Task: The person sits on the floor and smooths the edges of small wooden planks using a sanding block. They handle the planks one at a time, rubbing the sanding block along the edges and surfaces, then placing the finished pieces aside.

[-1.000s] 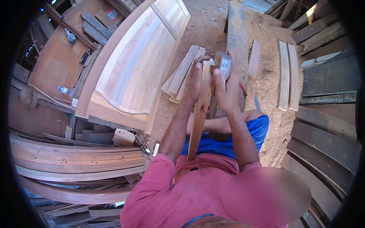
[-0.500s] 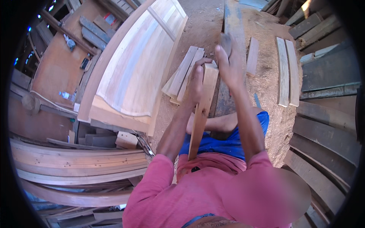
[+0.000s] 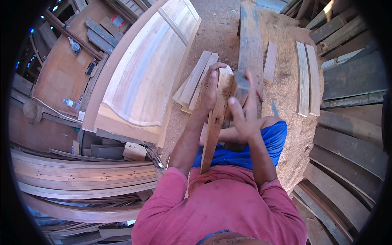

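A long squared piece of wood (image 3: 215,118) slants up from my lap, its end grain facing up between my hands. My left hand (image 3: 210,92) is closed around its upper left side, fingertips over the top edge. In my right hand (image 3: 246,118) is a dark grey-brown block (image 3: 241,86), gripped against the right side of the wood. My right thumb points up along the near side, and the other fingers are partly hidden behind the block. I cannot make out the block's underside.
A dark plank (image 3: 250,45) runs away from me. Short boards (image 3: 198,77) lie to its left; a single board (image 3: 270,63) and two longer ones (image 3: 303,79) lie right. A large wooden panel (image 3: 143,73) stands left. Timber stacks (image 3: 81,175) fill the lower left, more boards (image 3: 347,143) the right.
My right hand has come back toward my body with the block, from beyond the wood's upper end to beside it. My left hand and the wood have hardly moved.
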{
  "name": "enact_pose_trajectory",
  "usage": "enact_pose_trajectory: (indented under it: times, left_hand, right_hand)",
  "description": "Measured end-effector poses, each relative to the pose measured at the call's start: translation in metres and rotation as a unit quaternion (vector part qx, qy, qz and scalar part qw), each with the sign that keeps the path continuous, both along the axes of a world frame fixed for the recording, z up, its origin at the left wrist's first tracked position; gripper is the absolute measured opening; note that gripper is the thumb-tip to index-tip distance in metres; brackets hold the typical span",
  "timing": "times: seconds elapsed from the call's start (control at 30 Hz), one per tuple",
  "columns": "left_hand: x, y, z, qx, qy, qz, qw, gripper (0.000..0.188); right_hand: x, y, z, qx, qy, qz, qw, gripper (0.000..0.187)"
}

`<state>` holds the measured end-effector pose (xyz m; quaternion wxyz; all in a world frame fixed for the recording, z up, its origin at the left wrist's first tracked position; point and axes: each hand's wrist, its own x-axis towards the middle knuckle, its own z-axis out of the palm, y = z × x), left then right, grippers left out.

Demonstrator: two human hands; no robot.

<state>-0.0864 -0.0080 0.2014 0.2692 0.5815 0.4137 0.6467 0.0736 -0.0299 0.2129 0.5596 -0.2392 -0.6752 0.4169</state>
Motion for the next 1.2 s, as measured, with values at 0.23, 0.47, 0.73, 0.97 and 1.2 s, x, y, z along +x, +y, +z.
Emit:
enact_pose_trajectory:
  times: [0.23, 0.47, 0.73, 0.97, 1.2]
  left_hand:
    - [-0.007, 0.002, -0.017, -0.023, -0.037, 0.000, 0.999, 0.047]
    - [0.002, -0.015, 0.010, 0.047, 0.098, -0.017, 0.994, 0.053]
    - [-0.064, -0.026, 0.013, -0.078, -0.138, -0.174, 0.972, 0.090]
    - [-0.115, -0.031, 0.031, -0.154, -0.083, -0.050, 0.983, 0.083]
    - [-0.074, -0.048, 0.070, -0.259, 0.209, 0.191, 0.923, 0.051]
  right_hand:
    - [-0.020, 0.013, -0.010, -0.005, -0.022, -0.052, 0.998, 0.074]
    - [-0.013, 0.088, 0.057, -0.113, 0.068, -0.046, 0.990, 0.071]
    - [0.016, 0.027, -0.062, -0.205, 0.052, 0.111, 0.971, 0.068]
    - [0.011, -0.028, -0.106, -0.411, 0.109, 0.273, 0.863, 0.069]
    - [-0.015, -0.066, -0.146, -0.383, 0.056, 0.302, 0.871, 0.065]
